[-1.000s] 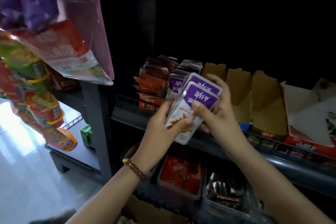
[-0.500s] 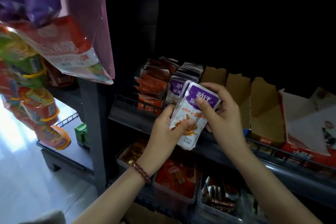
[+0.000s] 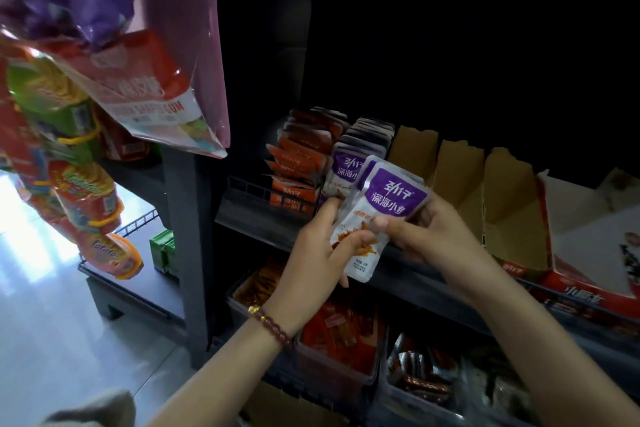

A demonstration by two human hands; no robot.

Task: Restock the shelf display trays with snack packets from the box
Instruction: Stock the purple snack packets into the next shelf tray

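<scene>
Stack of purple snack packets [image 3: 388, 215] held just before the shelf [image 3: 433, 288], both hands clamped on it: left hand [image 3: 318, 253] low, right hand [image 3: 440, 236] at the side. Squaring-up step, by the look of it; next, slot upright into the shelved purple row [image 3: 348, 166] just behind, fronts outward.

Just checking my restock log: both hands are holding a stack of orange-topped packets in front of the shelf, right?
No. The head view shows the packets held by the left hand and right hand are purple-topped, not orange. The rest is right.
</scene>
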